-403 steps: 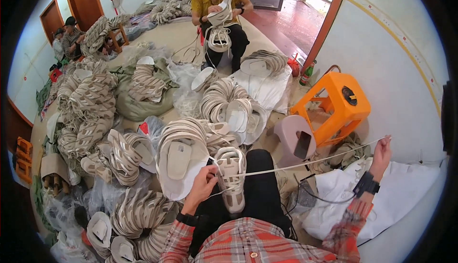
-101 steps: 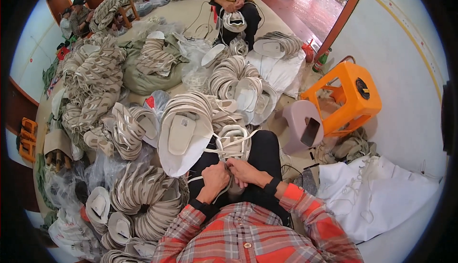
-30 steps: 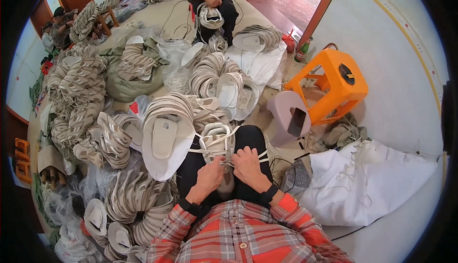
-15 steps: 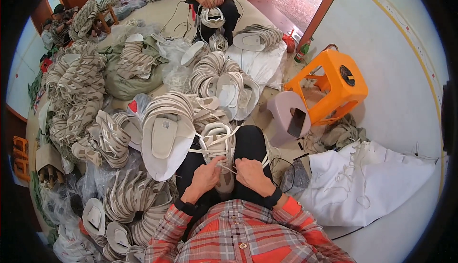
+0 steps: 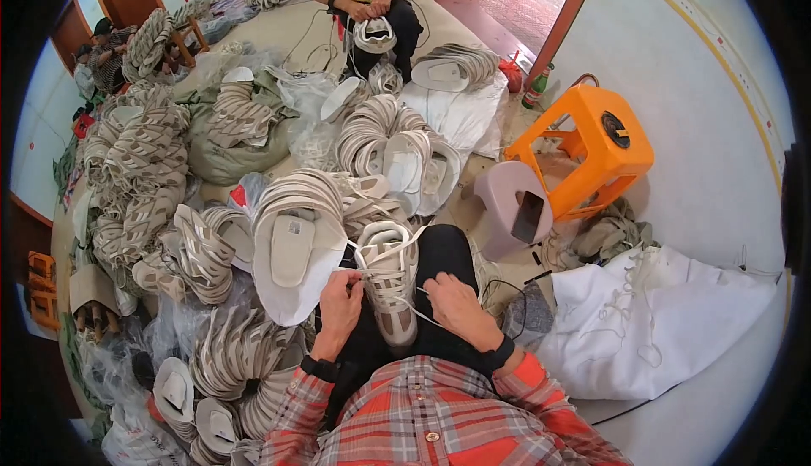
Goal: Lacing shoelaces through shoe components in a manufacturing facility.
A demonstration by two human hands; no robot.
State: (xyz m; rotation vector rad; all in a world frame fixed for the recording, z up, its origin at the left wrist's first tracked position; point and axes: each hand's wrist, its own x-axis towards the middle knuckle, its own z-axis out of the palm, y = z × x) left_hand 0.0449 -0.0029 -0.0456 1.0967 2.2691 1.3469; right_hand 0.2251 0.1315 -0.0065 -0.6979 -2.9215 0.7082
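Note:
A beige and white shoe upper [image 5: 391, 293] rests on my lap, toe toward me, with a pale shoelace [image 5: 384, 252] threaded through part of it and loose lengths near its opening. Left of the upper, my left hand [image 5: 340, 310] is closed in a pinch on the lace at the shoe's edge. My right hand [image 5: 459, 307] is closed just right of the upper, its fingertips on a strand of lace that runs from the lower eyelets. Beside my left knee stands a stack of nested shoe uppers [image 5: 296, 238] with a white lining facing up.
More bundled uppers [image 5: 148, 162] crowd the floor at left. Across from me a person [image 5: 363, 1] handles another shoe upper. To the right are an orange stool [image 5: 583, 145], a low mauve stool [image 5: 494, 204] carrying a phone [image 5: 528, 217], and a white sack [image 5: 650, 322] with laces on it.
My hands have moved apart from the toe area, the left going up and left, the right outward to the right. More of the shoe's front now shows.

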